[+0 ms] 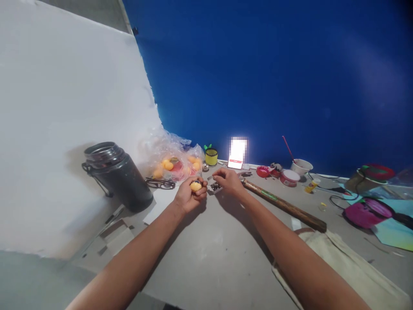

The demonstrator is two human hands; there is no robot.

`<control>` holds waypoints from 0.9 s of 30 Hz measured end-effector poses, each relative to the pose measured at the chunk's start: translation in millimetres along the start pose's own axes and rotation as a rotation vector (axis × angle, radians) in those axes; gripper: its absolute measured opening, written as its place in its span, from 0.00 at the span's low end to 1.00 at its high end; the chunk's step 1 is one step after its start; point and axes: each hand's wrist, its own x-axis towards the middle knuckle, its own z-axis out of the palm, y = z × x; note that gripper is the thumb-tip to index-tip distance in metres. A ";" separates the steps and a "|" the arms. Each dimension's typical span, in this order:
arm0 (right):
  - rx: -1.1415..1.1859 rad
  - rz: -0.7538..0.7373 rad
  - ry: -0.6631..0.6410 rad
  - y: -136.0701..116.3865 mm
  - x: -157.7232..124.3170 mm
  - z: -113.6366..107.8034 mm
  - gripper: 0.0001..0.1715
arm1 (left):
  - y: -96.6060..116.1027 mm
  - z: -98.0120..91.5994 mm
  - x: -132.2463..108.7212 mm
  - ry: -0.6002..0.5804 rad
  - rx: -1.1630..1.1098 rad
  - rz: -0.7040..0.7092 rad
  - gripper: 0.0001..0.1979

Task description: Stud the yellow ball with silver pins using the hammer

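My left hand point(186, 198) is wrapped round a small yellow-orange ball point(195, 187) with a dark patch on its upper side. Just to the right, my right hand point(229, 181) hovers with its fingers pinched together. Whatever lies between those fingertips is too small to make out. Right under them sits a small open box point(214, 187) with tiny dark, shiny pieces in it. Behind the left hand, more orange balls point(168, 165) lie in a clear plastic bag point(180, 148).
A large dark flask point(124, 178) and folded glasses point(161, 184) stand left. A lit phone point(236, 155) leans on the blue wall. To the right are a wooden-handled hammer point(284, 204), a paper cup point(302, 167), a pink pot point(368, 214) and pale cloth point(345, 267).
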 end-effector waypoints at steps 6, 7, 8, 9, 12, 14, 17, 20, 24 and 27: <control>0.297 -0.031 -0.047 -36.9 -5.4 -20.5 0.05 | -4.2 1.2 -1.0 0.012 -0.026 -0.006 0.19; 0.343 -0.025 -0.068 -40.2 -14.0 -20.9 0.06 | -5.1 1.0 -0.7 0.025 -0.021 0.002 0.20; 0.396 -0.003 -0.076 -42.0 -24.2 -19.8 0.07 | -6.2 0.8 -0.2 0.040 -0.008 0.010 0.20; 0.442 0.031 -0.098 -42.2 -35.1 -17.7 0.08 | -7.5 0.6 0.4 0.055 0.012 0.015 0.19; 0.522 0.125 -0.063 -35.3 -65.5 -8.1 0.10 | -13.0 -0.1 2.6 0.089 0.087 0.020 0.20; 0.559 0.185 -0.012 -28.6 -78.8 -2.7 0.11 | -17.7 -0.5 3.9 0.106 0.118 0.021 0.20; 0.608 0.244 -0.002 -21.9 -87.2 0.5 0.11 | -23.8 -1.2 4.6 0.094 0.125 -0.005 0.23; 0.653 0.285 -0.006 -20.7 -87.4 -1.3 0.12 | -27.0 -2.1 3.7 0.049 0.149 -0.022 0.22; 0.664 0.314 0.028 -25.1 -86.7 -4.2 0.13 | -29.7 -2.4 1.6 0.073 0.233 0.026 0.23; 0.669 0.287 0.042 -31.1 -88.2 -3.0 0.12 | -32.6 -0.4 0.8 0.074 0.227 0.070 0.25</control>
